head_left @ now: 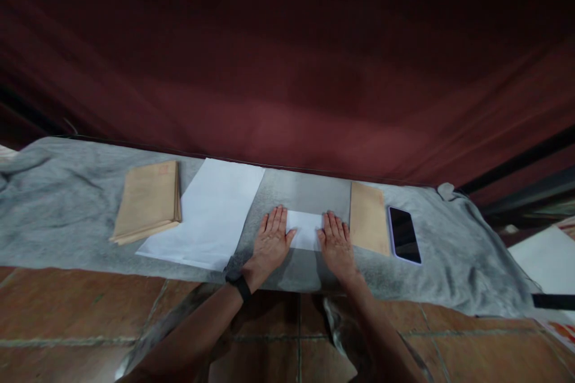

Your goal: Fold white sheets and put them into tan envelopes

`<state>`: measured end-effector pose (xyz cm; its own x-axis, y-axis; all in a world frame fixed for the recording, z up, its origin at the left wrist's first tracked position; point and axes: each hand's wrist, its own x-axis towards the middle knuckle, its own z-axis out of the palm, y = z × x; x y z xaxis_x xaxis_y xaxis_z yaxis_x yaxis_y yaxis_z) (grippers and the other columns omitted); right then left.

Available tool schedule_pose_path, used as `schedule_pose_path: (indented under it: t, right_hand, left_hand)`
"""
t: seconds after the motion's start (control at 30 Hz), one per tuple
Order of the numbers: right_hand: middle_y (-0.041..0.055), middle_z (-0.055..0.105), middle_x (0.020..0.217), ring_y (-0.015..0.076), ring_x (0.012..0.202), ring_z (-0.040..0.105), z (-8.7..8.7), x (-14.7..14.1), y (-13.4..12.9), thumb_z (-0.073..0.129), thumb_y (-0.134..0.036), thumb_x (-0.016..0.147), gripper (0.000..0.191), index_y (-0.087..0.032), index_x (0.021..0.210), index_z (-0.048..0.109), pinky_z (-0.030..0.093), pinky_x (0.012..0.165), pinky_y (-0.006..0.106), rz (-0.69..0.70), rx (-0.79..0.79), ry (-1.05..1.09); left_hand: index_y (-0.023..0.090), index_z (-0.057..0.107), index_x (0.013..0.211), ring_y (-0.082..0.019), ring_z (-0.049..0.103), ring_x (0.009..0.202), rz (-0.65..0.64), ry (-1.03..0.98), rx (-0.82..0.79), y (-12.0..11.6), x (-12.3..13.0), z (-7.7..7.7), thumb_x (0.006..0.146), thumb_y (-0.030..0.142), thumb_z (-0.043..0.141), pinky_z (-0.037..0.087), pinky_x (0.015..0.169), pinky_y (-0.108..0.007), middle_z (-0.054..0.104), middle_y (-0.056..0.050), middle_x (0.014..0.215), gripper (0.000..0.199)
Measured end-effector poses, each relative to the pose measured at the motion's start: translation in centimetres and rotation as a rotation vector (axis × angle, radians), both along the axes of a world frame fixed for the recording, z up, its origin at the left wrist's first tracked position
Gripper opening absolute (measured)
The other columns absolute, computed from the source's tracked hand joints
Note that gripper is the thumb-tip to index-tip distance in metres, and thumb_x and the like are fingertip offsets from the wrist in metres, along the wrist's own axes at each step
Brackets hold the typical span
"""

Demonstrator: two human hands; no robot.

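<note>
A small white sheet of paper (304, 230), seemingly folded, lies flat in front of me on the grey cloth. My left hand (271, 238) presses flat at its left end, fingers stretched out and pointing away from me. At the right end lies my right hand (336, 242), also flat with its fingers extended. Both thumbs rest on the paper and point inward. Just right of my right hand is a single brown envelope (369, 218). Larger white sheets (204, 212) are spread left of my left hand.
A stack of brown envelopes (147, 200) sits at the left, overlapping the white sheets' edge. A phone (404, 234) with a dark screen lies right of the single envelope. The grey cloth (67, 203) is wrinkled at both ends. Behind it hangs a dark red curtain (287, 90); tiled floor (81, 305) shows below.
</note>
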<state>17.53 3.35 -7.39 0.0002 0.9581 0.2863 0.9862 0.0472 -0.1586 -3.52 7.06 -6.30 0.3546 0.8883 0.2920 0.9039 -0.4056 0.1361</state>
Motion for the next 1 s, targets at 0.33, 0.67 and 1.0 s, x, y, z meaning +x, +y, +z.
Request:
schedule_pose_path:
  t: [0.33, 0.67, 1.0]
  right_hand:
    - [0.0146, 0.036, 0.164, 0.0252, 0.152, 0.035, 0.9, -2.5, -0.9, 0.033, -0.031, 0.107, 0.056, -0.012, 0.160, 0.032, 0.032, 0.123, 0.047, 0.196, -0.026, 0.100]
    - [0.0157, 0.038, 0.163, 0.0270, 0.151, 0.036, 0.3, -1.4, -0.9, 0.033, -0.035, 0.108, 0.056, -0.009, 0.158, 0.036, 0.027, 0.124, 0.049, 0.170, -0.008, 0.007]
    - [0.0152, 0.053, 0.154, 0.0264, 0.141, 0.047, 2.3, -1.0, 1.6, 0.040, -0.029, 0.105, 0.047, -0.013, 0.148, 0.051, 0.028, 0.122, 0.049, 0.141, -0.095, 0.043]
  left_hand:
    - [0.005, 0.034, 0.157, -0.030, 0.032, 0.153, -0.039, -0.037, 0.014, -1.5, -0.3, 0.4, 0.105, 0.037, 0.035, 0.028, 0.125, -0.050, 0.037, -0.020, 0.162, 0.062]
    - [0.007, 0.038, 0.155, -0.027, 0.034, 0.152, -0.263, -0.015, -0.018, -3.3, -0.7, 0.1, 0.104, 0.044, 0.042, 0.030, 0.125, -0.047, 0.040, -0.019, 0.161, 0.064]
    - [0.007, 0.048, 0.149, -0.029, 0.043, 0.147, -0.196, -0.023, -0.099, -1.7, -2.5, 1.5, 0.104, 0.037, 0.042, 0.039, 0.120, -0.045, 0.041, -0.020, 0.161, 0.054]
